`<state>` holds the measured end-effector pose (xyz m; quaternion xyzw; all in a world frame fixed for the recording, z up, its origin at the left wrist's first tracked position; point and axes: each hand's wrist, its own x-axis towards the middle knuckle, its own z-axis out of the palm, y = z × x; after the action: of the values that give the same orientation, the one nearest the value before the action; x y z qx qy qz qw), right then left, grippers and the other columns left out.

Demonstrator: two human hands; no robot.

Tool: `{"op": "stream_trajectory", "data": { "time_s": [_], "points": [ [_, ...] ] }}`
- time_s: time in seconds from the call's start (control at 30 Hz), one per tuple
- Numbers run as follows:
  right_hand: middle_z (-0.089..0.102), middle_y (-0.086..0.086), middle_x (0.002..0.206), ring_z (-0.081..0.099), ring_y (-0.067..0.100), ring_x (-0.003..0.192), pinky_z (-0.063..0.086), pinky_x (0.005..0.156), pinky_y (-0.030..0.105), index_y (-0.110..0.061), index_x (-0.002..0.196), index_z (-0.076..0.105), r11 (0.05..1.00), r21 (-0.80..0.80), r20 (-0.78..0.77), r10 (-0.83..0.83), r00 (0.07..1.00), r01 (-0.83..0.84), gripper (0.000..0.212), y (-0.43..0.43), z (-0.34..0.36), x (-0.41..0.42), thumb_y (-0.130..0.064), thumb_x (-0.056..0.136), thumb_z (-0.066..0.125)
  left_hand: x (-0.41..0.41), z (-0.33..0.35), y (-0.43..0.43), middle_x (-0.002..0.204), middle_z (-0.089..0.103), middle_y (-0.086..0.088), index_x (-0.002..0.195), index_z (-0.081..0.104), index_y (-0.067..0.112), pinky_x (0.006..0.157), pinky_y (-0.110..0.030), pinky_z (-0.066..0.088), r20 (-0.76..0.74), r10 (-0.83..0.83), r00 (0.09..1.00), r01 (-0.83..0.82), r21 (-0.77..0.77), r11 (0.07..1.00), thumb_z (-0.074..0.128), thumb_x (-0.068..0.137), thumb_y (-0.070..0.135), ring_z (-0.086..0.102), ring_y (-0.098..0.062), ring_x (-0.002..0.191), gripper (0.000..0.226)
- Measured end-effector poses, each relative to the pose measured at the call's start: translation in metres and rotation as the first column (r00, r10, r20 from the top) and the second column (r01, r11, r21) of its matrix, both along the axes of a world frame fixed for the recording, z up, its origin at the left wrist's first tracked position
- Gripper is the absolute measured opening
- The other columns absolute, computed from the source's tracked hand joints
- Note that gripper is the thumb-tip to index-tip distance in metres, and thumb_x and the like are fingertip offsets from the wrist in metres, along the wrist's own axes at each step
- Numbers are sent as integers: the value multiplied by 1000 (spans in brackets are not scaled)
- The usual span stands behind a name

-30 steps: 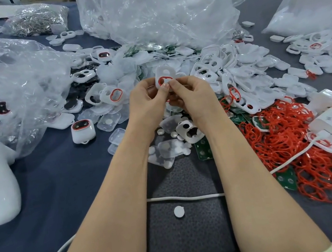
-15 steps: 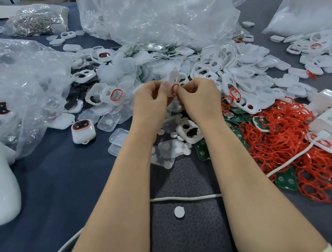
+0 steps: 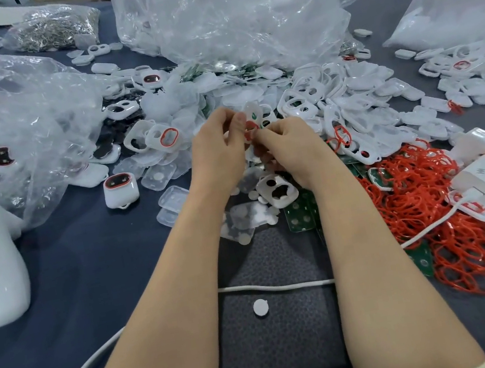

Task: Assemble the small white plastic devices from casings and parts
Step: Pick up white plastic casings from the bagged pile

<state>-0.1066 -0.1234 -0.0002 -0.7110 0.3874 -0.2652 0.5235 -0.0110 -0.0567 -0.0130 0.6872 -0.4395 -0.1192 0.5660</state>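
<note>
- Head view: both hands are up over the middle of the counter [image 3: 70, 263], meeting just above the heap of parts.
- The left hand [image 3: 219, 152] has thumb and fingers curled tight, pinching one white casing [image 3: 255, 109] by its near edge; the casing stands tilted, clear of the counter.
- The right hand [image 3: 288, 146] has its fingertips closed on a red ring [image 3: 249, 127] at the casing's lower edge, right against the left thumb.
- By my read, this is the seal-fitting step: the ring is being worked into the casing's opening and looks bunched, not seated all round.
- The next move calls for a fingertip run along the rim to press the ring flat without stretching it or popping it out.
- More stock is close by: a tangle of loose red rings [image 3: 424, 194] to the right, a spread of empty casings [image 3: 348, 93] beyond, and green circuit boards [image 3: 299, 212] under the wrists.
- A finished device [image 3: 120, 189] sits well left of the hands.
- Against a second ago, the casing has turned: then its face with the red-rimmed opening looked straight at the camera, now it is angled away and the hands sit a touch lower and closer together.
</note>
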Motion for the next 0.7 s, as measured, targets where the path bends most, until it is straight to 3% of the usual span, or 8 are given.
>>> {"op": "stream_trajectory", "data": {
  "time_s": [0.03, 0.07, 0.13, 0.2, 0.3, 0.4, 0.53, 0.7],
  "points": [
    [55, 8, 58, 44, 16, 49, 39, 45, 23, 0, 66, 57, 997, 78, 59, -6, 998, 2, 31, 1, 0, 1, -13, 94, 55, 0, 1, 0, 76, 60, 6, 86, 54, 15, 79, -33, 54, -22, -2, 1000, 1, -8, 1000, 47, 101, 26, 63, -18, 79, 19],
    [54, 6, 56, 45, 13, 46, 39, 42, 20, -2, 66, 57, 988, 157, 116, -28, 993, 9, 30, 3, 1, 2, -12, 94, 56, -1, 1, -1, 75, 60, 8, 87, 54, 15, 78, -31, 54, -13, 7, 1000, -8, -18, 1000, 47, 101, 25, 63, -13, 77, 19],
    [54, 2, 49, 46, 8, 40, 41, 39, 16, -1, 69, 58, 952, 307, 220, -78, 972, 7, 28, 7, 2, 6, -12, 95, 56, -4, 1, 0, 72, 59, 15, 86, 54, 16, 66, -12, 47, 13, 21, 1000, -20, -60, 998, 49, 100, 23, 58, 4, 65, 16],
    [52, -2, 43, 44, 4, 35, 40, 37, 13, -2, 71, 57, 921, 388, 264, -99, 959, -11, 27, 7, 5, 7, -11, 96, 54, -8, 2, 0, 72, 60, 14, 88, 53, 16, 58, -7, 41, 4, -24, 1000, 24, -85, 996, 50, 100, 23, 55, 5, 60, 15],
    [49, 0, 51, 36, 2, 35, 33, 35, 13, -4, 70, 55, 903, 419, 255, -15, 967, -96, 28, 3, 6, 2, -5, 97, 47, -11, 3, 1, 70, 54, 12, 87, 49, 14, 58, -14, 41, 13, -110, 994, 110, -5, 994, 48, 99, 35, 50, -1, 59, 24],
    [43, -4, 46, 30, 3, 35, 24, 37, 13, -9, 66, 49, 859, 444, 259, 148, 954, -254, 34, 3, 6, -2, -6, 99, 43, -11, 6, 3, 75, 61, 9, 75, 48, 22, 61, -17, 44, 9, -68, 998, 68, -36, 997, 36, 102, 38, 56, 2, 64, 34],
    [36, -6, 42, 24, 4, 34, 16, 38, 15, -13, 57, 46, 826, 467, 266, 210, 941, -317, 42, 4, 5, -1, -9, 99, 41, -8, 8, 6, 77, 63, -15, 83, 51, 3, 69, -47, 47, 209, 58, 976, -45, -67, 997, 32, 103, 37, 59, -31, 71, 44],
    [30, -8, 41, 20, 3, 34, 15, 33, 14, -22, 38, 47, 808, 490, 268, 219, 938, -328, 61, 1, 5, -4, -12, 98, 42, -9, 11, 7, 67, 57, -11, 76, 48, 6, 64, -48, 45, 337, 88, 937, -63, -86, 994, 34, 104, 35, 53, -32, 65, 43]
  ]
}}
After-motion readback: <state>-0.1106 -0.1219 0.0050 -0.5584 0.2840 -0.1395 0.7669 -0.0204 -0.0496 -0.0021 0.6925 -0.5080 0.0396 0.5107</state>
